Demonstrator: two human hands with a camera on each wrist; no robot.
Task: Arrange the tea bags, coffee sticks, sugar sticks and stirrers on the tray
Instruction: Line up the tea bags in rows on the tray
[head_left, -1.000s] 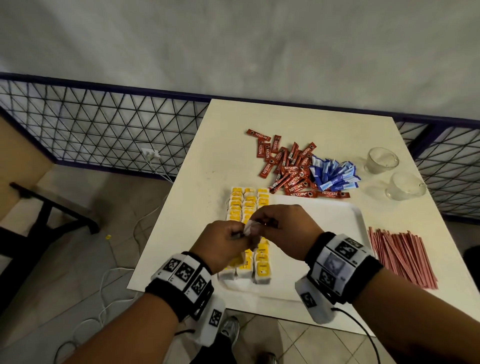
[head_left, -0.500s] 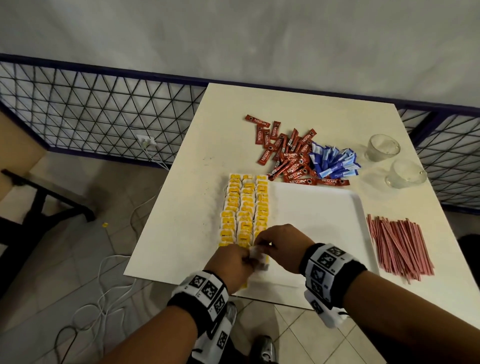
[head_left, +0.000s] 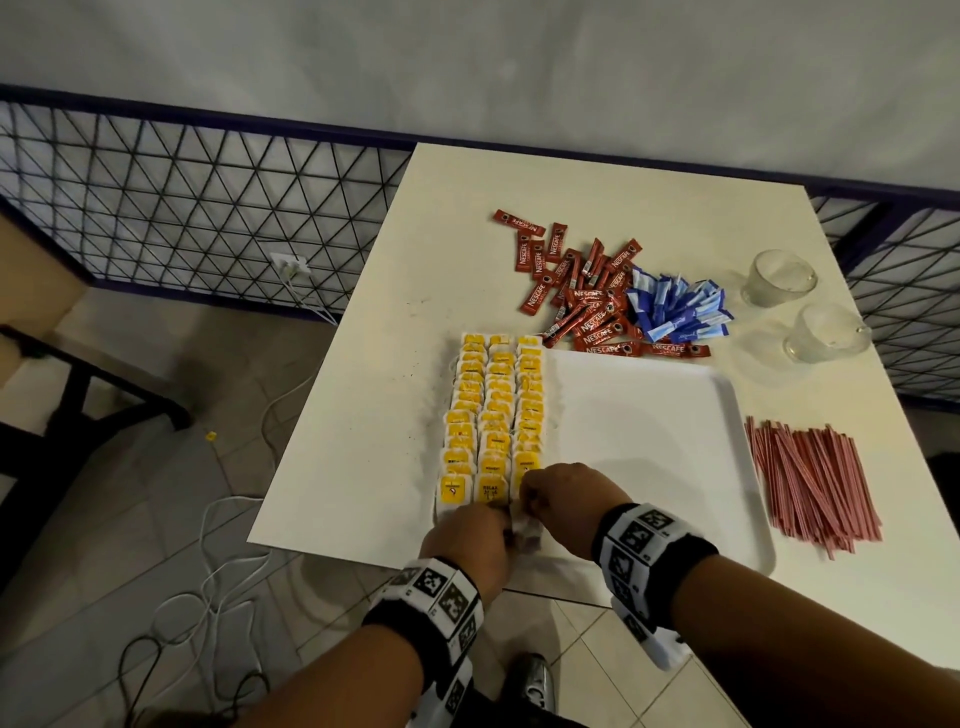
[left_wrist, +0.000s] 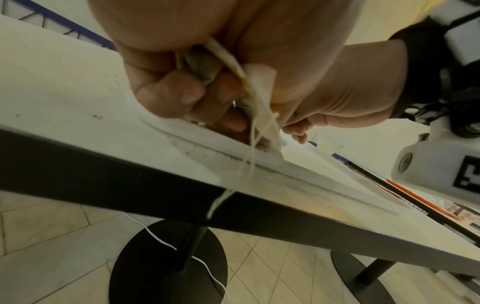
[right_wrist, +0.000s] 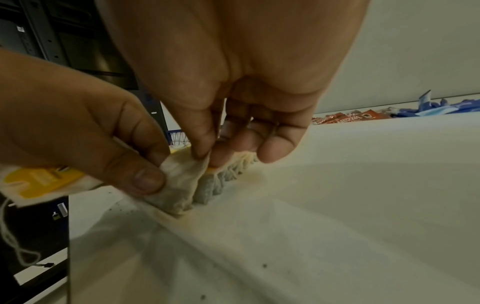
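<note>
- Tea bags (head_left: 496, 415) fill three rows on the tray (head_left: 649, 415); both hands (head_left: 519, 514) pinch one bag (right_wrist: 179, 181) at the near end.
- Coffee sticks (head_left: 576, 296), sugar sticks (head_left: 675, 306) and stirrers (head_left: 810, 478) lie off the tray.

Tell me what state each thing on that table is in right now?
Tea bags: three neat rows on the tray's left side.
Held tea bag: pinched by left hand and right hand.
Tray: otherwise bare.
Coffee sticks: loose pile, off tray.
Sugar sticks: loose pile, off tray.
Stirrers: bundled beside tray.
Two glass cups: upright, empty.
</note>
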